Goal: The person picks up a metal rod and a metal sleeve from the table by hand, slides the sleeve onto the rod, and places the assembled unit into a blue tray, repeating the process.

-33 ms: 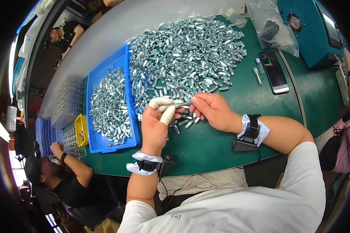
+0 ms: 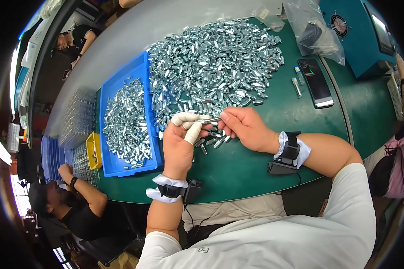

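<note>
Head view: we note the left hand (image 2: 177, 148) with its fingers curled in and its thumb brought up against them, pinching the left end of a slim metal piece (image 2: 212, 119). The right hand (image 2: 253, 130) pinches the other end between thumb and bent forefinger, its remaining fingers folded beneath. The piece thus lies nearly level between the 2 hands, above the near edge of the loose heap (image 2: 217, 67). We record matte white, slightly wrinkled coverings on the left thumb and at least 2 left fingers; the right fingers are bare. The heap consists of short, bright, faceted metal parts, piled directly on a smooth green tabletop (image 2: 238, 179). A glossy blue plastic tray (image 2: 129, 172) with raised walls stands at the heap's left and holds similar parts; a small yellow bin (image 2: 90, 154) is just beside it. At right we list a dark flat phone (image 2: 316, 85), 2 small tubes (image 2: 297, 88) and a crumpled clear bag (image 2: 296, 18). Both ends of the piece are covered by fingertips, so we cannot make out their shape. The right hand's lower fingers are partly hidden, and the teal machine (image 2: 354, 49) is cut off by the dark fisheye rim.
</note>
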`<state>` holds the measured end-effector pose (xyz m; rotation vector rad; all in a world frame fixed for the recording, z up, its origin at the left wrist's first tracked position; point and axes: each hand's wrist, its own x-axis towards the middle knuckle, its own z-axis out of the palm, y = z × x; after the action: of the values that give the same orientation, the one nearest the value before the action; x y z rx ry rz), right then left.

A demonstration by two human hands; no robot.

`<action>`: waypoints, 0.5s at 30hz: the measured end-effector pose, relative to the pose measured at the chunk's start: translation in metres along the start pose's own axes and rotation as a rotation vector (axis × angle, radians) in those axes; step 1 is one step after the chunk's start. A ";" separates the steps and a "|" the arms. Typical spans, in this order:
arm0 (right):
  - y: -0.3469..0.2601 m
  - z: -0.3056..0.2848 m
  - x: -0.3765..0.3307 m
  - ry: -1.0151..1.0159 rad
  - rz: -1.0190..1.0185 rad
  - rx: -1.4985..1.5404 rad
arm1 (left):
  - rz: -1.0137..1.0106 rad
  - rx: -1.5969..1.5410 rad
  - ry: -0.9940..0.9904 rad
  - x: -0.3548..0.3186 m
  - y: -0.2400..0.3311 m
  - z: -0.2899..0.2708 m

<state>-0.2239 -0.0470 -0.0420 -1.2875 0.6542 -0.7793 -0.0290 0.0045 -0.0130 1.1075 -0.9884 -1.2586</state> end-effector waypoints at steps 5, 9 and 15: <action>-0.002 0.002 0.001 0.007 -0.028 -0.096 | 0.016 -0.024 0.007 -0.002 -0.001 0.001; 0.001 0.002 0.004 0.038 -0.050 -0.134 | 0.053 0.170 0.004 0.001 -0.002 -0.001; -0.002 0.006 0.001 0.010 -0.145 -0.224 | -0.063 0.200 -0.016 -0.003 0.000 0.001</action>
<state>-0.2184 -0.0444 -0.0390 -1.5498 0.6760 -0.8486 -0.0302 0.0072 -0.0131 1.2930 -1.1176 -1.2398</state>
